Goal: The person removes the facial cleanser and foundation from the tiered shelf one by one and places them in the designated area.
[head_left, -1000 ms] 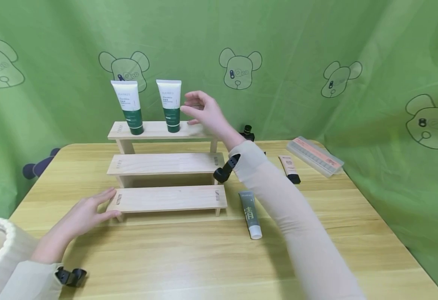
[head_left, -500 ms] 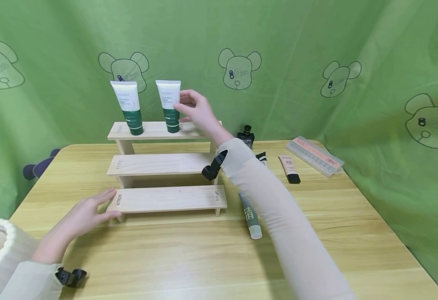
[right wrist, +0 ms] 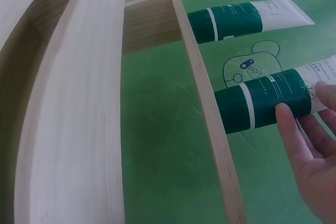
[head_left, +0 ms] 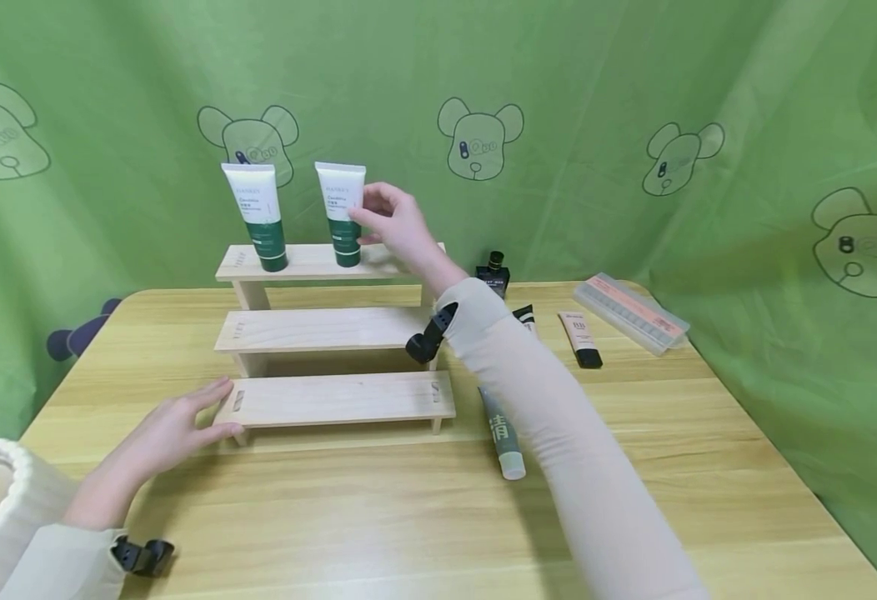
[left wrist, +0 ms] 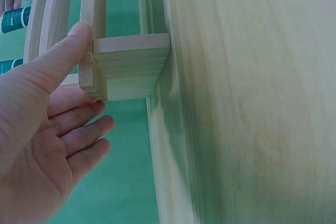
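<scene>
A three-step wooden display rack [head_left: 333, 400] stands on the table. Two white-and-green squeeze tubes stand caps down on its top step: a left tube [head_left: 256, 212] and a right tube [head_left: 343, 208]. My right hand [head_left: 399, 225] pinches the right tube from its right side, thumb in front; the right wrist view shows fingertips on the tube's [right wrist: 268, 98] green and white parts. At the rack's lower left end, my left hand [head_left: 172, 429] holds the bottom step, thumb on one edge and index finger against the other in the left wrist view [left wrist: 63, 98].
Right of the rack lie a grey-green tube [head_left: 503, 437], a BB cream tube [head_left: 579, 337] and a clear flat case [head_left: 631, 312]. A dark bottle [head_left: 494, 273] stands behind my right sleeve, near a partly hidden black-and-white tube [head_left: 526, 317]. A white basket [head_left: 29, 492] sits at the left.
My right hand has moved left, from beside the right tube to a grip on it. That tube has shifted very slightly right. The left hand stays at the rack.
</scene>
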The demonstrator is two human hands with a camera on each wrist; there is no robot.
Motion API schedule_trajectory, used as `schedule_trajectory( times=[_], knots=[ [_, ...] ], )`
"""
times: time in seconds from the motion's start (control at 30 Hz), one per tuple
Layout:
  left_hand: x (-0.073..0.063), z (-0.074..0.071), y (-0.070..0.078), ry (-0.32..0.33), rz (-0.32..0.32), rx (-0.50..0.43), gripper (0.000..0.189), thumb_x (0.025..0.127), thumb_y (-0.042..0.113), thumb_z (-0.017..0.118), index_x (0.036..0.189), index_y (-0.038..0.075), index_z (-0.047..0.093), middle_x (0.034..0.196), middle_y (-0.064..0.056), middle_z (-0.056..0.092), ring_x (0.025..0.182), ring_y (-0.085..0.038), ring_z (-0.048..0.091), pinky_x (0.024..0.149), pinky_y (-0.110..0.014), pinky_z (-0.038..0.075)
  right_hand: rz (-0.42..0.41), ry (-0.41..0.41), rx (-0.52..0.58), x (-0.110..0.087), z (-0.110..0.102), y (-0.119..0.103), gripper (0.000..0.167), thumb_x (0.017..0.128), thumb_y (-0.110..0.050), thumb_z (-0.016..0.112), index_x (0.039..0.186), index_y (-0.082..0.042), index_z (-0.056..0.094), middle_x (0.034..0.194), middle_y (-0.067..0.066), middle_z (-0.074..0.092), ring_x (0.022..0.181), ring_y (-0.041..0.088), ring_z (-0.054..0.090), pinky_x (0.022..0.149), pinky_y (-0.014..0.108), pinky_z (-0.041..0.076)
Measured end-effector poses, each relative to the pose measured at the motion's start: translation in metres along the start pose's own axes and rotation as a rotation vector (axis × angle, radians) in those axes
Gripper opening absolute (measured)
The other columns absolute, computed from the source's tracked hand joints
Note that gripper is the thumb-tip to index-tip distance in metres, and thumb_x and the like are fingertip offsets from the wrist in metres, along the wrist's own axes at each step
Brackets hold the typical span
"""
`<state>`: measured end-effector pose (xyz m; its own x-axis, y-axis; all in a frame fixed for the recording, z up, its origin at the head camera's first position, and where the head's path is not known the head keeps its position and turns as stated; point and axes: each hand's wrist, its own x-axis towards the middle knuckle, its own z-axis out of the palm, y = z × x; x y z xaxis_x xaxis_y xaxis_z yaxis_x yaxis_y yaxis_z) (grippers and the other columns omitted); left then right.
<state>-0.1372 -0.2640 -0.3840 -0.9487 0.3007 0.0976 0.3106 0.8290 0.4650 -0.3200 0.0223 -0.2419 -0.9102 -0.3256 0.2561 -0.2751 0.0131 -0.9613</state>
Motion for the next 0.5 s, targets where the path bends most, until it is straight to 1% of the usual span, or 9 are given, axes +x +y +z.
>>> schedule_trajectory(
  times=[0.23, 0.5],
  knots=[
    [-0.001, 0.000, -0.001, -0.005, -0.010, -0.003, 0.076, 0.083, 0.041, 0.065, 0.132, -0.010, 0.039, 0.136, -0.029, 0.035, 0.118, -0.050, 0.037, 0.097, -0.060, 0.029, -0.033, -0.020, -0.050, -0.013, -0.008, 0.000, 0.030, 0.087, -0.006, 0.063, 0.115, 0.000, 0.055, 0.108, 0.010, 0.061, 0.096, 0.021, 0.058, 0.072, 0.036, 0.056],
    [-0.001, -0.001, 0.001, -0.006, -0.016, -0.010, 0.076, 0.083, 0.041, 0.065, 0.133, -0.010, 0.039, 0.137, -0.029, 0.035, 0.119, -0.050, 0.036, 0.098, -0.060, 0.028, -0.034, -0.026, -0.029, -0.041, -0.024, -0.005, 0.031, 0.087, -0.006, 0.063, 0.116, 0.001, 0.054, 0.107, 0.013, 0.061, 0.096, 0.023, 0.059, 0.070, 0.036, 0.056]
  ],
)
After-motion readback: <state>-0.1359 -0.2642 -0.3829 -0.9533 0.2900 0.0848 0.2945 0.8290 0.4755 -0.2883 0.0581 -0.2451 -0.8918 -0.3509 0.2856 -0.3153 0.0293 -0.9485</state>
